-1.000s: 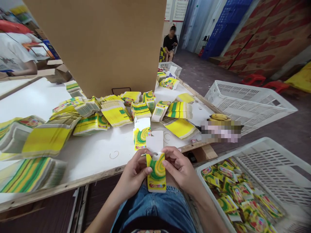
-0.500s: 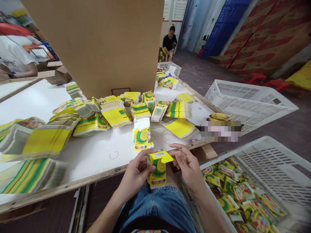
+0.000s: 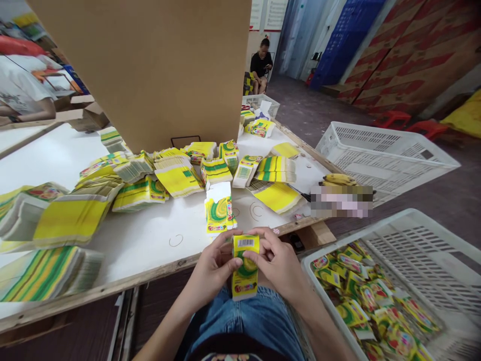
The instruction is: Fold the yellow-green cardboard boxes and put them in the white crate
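Note:
Between my two hands, over my lap, is a small yellow and green carton [image 3: 245,281] with its barcode end folded down towards me. My left hand [image 3: 220,263] grips its left side, thumb across the front. My right hand [image 3: 274,260] holds the right side, its thumb pressed on the front below the barcode; the fingers behind are partly hidden. Just beyond, flat cartons of the same print [image 3: 219,213] lie in a small pile on the white table [image 3: 150,245]. Farther back sit several fanned stacks of flat cartons [image 3: 178,175].
At my right stands a white crate [image 3: 409,220] with many filled cartons [image 3: 376,306]. Another white crate [image 3: 387,150] is behind it, near bananas [image 3: 338,180] at the table edge. A large cardboard box [image 3: 150,70] stands on the table. One person [image 3: 261,65] sits far back; another [image 3: 22,90] is at left.
The carton's white top flap stood up at first. It has been folded over, bringing the barcode end into view. My right hand left the carton briefly and is back on it.

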`<state>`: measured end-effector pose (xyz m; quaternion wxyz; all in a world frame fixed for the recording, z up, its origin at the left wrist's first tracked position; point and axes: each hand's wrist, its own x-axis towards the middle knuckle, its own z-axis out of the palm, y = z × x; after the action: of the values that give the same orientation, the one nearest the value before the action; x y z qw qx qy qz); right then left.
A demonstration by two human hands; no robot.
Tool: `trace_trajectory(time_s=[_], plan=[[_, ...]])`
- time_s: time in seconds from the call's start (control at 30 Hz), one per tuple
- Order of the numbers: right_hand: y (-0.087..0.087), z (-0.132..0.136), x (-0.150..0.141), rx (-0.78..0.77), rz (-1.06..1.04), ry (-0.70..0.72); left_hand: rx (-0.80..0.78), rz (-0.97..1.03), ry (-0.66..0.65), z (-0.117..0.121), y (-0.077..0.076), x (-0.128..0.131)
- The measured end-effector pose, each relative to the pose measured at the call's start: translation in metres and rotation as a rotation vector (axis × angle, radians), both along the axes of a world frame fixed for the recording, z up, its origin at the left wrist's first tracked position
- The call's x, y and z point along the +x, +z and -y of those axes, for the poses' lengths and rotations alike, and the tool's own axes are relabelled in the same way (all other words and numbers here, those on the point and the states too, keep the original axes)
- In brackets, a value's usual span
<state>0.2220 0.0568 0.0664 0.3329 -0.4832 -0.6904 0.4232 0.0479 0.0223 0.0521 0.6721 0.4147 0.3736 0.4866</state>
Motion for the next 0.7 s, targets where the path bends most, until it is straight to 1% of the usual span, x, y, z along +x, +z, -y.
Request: trace_trajectory(time_s=[0.07,0.13,0.2,0.27,0.3,0.37,0.43,0.47,0.5,0.53,0.6,0.63,0.7], plan=[[-0.001,0.001,0.000,0.012,-0.031,-0.023,-0.003,0.017,0.010,0.000,-0.001,0.002],[-0.003,0.001,-0.001,0.060,-0.057,-0.077,0.003,0.018,0.020,0.001,0.000,0.005],[-0.004,0.002,0.001,0.086,-0.093,-0.099,0.024,-0.014,0.006,0.004,0.002,0.008],[-0.002,0.003,0.009,0.130,-0.099,-0.108,0.088,-0.122,0.005,0.005,0.004,0.008],[0.000,0.003,0.017,0.192,-0.068,-0.151,0.147,-0.222,0.038,0.005,0.005,0.006],[0.008,0.004,0.040,0.405,0.088,-0.325,0.300,-0.481,0.186,0.001,0.004,-0.001],[0.018,0.005,0.068,0.609,0.331,-0.547,0.431,-0.724,0.361,-0.007,-0.001,-0.012],[0.021,0.006,0.081,0.665,0.445,-0.634,0.463,-0.803,0.410,-0.012,-0.005,-0.018],[0.024,0.007,0.091,0.699,0.525,-0.687,0.471,-0.848,0.432,-0.016,-0.010,-0.024],[0.024,0.008,0.097,0.708,0.556,-0.697,0.464,-0.865,0.430,-0.020,-0.015,-0.028],[0.019,0.009,0.097,0.642,0.477,-0.612,0.421,-0.831,0.401,-0.024,-0.023,-0.033],[0.013,0.008,0.090,0.564,0.395,-0.547,0.399,-0.793,0.385,-0.024,-0.026,-0.033],[-0.004,0.004,0.066,0.347,0.227,-0.448,0.375,-0.722,0.352,-0.022,-0.028,-0.031]])
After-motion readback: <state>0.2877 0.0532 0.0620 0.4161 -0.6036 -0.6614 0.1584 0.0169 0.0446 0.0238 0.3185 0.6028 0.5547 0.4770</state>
